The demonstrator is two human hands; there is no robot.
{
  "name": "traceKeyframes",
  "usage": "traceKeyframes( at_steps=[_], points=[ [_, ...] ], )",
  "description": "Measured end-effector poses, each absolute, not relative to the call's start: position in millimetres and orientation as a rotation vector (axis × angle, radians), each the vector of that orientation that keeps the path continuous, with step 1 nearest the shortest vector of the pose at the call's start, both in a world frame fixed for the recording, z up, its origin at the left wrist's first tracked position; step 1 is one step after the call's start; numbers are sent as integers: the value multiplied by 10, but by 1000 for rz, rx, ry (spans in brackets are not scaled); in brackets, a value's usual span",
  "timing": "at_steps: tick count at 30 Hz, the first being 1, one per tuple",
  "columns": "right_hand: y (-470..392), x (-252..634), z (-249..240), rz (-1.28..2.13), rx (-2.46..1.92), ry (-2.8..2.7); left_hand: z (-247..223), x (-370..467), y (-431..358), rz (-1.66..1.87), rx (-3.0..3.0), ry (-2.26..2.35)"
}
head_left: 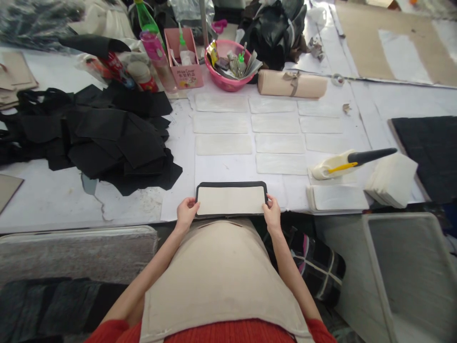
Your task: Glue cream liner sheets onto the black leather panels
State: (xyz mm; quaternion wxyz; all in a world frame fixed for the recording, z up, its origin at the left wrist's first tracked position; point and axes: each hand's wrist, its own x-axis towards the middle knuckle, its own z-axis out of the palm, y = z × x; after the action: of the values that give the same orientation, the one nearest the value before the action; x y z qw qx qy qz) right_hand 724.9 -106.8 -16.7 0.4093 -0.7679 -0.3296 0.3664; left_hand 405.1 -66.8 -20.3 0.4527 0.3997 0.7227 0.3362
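Note:
A flat rectangular panel (pixel 231 200), cream in the middle with a black border, lies level at the table's front edge. My left hand (pixel 187 212) pinches its left end between thumb and fingers. At the opposite end, my right hand (pixel 272 213) grips the right border the same way. Beyond the panel, pale rectangular pieces (pixel 223 144) are laid out in rows on the white tabletop. To the right sit a stack of white rectangular pieces (pixel 337 198) and a pale tub (pixel 323 167) with a black-handled tool and a yellow stick on it.
A heap of black cut pieces (pixel 117 138) covers the left of the table. Behind the rows stand a pink bowl (pixel 228 85) of small items, a pink box (pixel 186 76) and a beige roll (pixel 292 84). A grey bin (pixel 410 276) stands below right.

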Motion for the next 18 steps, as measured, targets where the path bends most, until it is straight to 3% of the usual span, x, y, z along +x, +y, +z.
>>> traceKeyframes(
  at_steps=[9, 18],
  points=[
    [-585, 7279, -31, 1047, -1757, -738, 52, 4018, -197, 1006, 754, 1596],
    [415, 7225, -424, 914, -1905, -955, -75, 4031, 655, 1041, 625, 1620]
  ],
)
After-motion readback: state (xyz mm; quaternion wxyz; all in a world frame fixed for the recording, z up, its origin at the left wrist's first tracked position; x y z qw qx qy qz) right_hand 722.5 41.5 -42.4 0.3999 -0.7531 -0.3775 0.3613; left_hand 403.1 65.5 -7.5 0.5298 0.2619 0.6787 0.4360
